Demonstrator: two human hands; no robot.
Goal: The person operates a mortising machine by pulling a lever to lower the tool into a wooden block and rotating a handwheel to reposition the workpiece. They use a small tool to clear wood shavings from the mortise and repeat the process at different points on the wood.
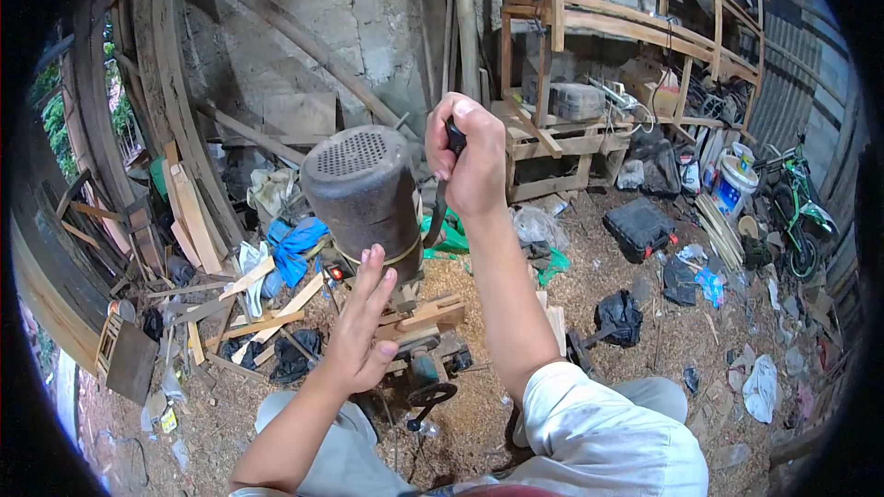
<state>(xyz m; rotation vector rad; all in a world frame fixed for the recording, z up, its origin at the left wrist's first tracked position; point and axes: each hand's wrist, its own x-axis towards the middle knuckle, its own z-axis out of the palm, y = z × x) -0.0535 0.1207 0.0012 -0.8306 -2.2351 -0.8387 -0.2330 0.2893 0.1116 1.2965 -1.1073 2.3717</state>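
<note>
At my far left, pale boards [191,207] lean upright by the old posts, probably so they take up little floor. Nearer in, loose offcuts [262,324] lie crossed over one another, more dropped than stacked, with a blue bag [296,241] among them.

My left hand [355,342] comes next, empty, its fingers nearly straight and the thumb apart. It hovers in front of the machine's dark motor housing [359,202]; whether my fingertips touch it I cannot tell. I seem to hold it there ready to steady something.

Just right of that hand and below the housing sits the wood piece [442,315], over the metal support with its handwheel [432,394]. I take it the wood lies there to be square under the head, though my hand and the housing hide how it is gripped.

My right hand [474,161] is raised, its fingers closed around the black handle [456,136], a hold that likely gives me leverage. Farther right, a black case [640,226] and a white bucket [735,186] rest on the floor, well apart from my work.
</note>
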